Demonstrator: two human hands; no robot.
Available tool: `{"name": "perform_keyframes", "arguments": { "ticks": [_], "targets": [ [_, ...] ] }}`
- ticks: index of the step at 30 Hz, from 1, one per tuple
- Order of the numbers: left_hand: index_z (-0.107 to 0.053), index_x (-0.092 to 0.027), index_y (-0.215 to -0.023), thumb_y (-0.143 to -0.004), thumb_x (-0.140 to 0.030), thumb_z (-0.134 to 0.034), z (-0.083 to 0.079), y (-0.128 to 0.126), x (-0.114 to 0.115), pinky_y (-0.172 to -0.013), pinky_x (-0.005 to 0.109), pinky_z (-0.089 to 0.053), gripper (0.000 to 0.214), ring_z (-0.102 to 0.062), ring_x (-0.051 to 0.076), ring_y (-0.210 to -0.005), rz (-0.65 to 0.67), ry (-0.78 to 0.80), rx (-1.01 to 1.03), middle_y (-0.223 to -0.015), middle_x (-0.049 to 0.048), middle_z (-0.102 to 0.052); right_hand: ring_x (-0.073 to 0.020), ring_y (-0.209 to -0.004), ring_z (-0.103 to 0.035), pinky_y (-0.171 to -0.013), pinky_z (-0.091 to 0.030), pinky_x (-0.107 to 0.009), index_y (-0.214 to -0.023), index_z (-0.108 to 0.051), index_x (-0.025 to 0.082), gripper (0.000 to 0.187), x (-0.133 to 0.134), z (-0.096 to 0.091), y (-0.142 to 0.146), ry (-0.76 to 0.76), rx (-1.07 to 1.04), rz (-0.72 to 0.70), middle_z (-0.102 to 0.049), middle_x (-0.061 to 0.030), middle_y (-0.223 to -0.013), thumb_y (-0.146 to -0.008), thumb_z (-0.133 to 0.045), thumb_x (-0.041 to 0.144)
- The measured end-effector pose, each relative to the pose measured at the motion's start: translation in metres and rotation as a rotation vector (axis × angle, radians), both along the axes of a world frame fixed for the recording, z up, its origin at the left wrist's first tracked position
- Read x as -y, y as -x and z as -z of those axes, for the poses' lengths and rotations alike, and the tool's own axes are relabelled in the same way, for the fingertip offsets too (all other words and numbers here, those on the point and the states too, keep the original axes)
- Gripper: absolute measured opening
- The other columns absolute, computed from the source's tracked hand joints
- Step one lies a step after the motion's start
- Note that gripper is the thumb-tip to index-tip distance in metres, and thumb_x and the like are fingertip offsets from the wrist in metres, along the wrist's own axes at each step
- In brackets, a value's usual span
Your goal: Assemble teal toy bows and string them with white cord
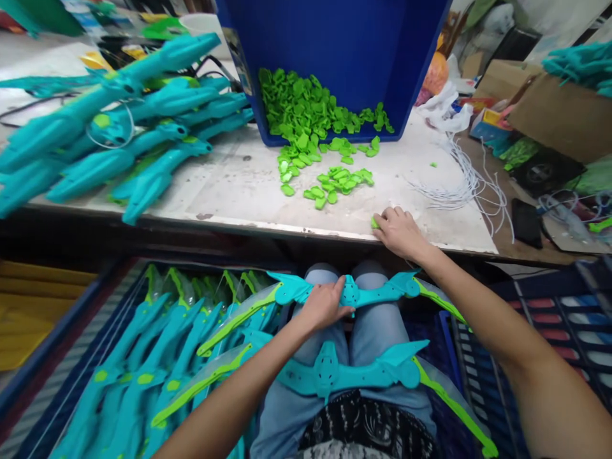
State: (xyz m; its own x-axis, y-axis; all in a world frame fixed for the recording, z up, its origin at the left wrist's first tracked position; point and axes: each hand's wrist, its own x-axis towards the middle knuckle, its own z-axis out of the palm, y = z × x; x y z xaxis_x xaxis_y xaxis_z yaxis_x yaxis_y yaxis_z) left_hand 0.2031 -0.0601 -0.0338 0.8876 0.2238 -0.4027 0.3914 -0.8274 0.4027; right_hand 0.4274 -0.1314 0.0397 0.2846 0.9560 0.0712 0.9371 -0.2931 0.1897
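Across my knees lies a teal toy bow (380, 296) with lime-green limbs, and my left hand (326, 303) is closed around it just left of its round middle. A second toy bow (306, 376) of the same kind rests nearer to me on my lap. At the table's front edge, my right hand (398, 231) pinches a small lime-green plastic piece (375, 222), partly hidden by the fingers. Loose green pieces (340, 180) like it lie on the table just beyond, spilling from a heap (299, 102) in a tipped blue bin (344, 51).
Teal toy parts (143, 121) are stacked at the table's left. White cords (461, 185) and a dark phone-like slab (526, 223) lie at the right. A crate of toy bows (157, 376) stands at my left, a slatted dark crate (545, 338) at my right.
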Motion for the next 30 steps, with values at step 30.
{"name": "perform_keyframes", "arguments": {
  "ticks": [30],
  "targets": [
    [-0.067, -0.014, -0.097, -0.059, -0.052, -0.077, 0.037, -0.027, -0.04, -0.058, 0.021, -0.035, 0.055, -0.049, 0.011, -0.065, -0.378, 1.095, 0.003, -0.07, -0.0035, -0.059, -0.0248, -0.11, -0.062, -0.094, -0.046, -0.042, -0.102, -0.069, 0.025, 0.023, 0.066, 0.107, 0.117, -0.318, -0.839, 0.129, -0.066, -0.008, -0.124, -0.081, -0.068, 0.033]
  ]
}}
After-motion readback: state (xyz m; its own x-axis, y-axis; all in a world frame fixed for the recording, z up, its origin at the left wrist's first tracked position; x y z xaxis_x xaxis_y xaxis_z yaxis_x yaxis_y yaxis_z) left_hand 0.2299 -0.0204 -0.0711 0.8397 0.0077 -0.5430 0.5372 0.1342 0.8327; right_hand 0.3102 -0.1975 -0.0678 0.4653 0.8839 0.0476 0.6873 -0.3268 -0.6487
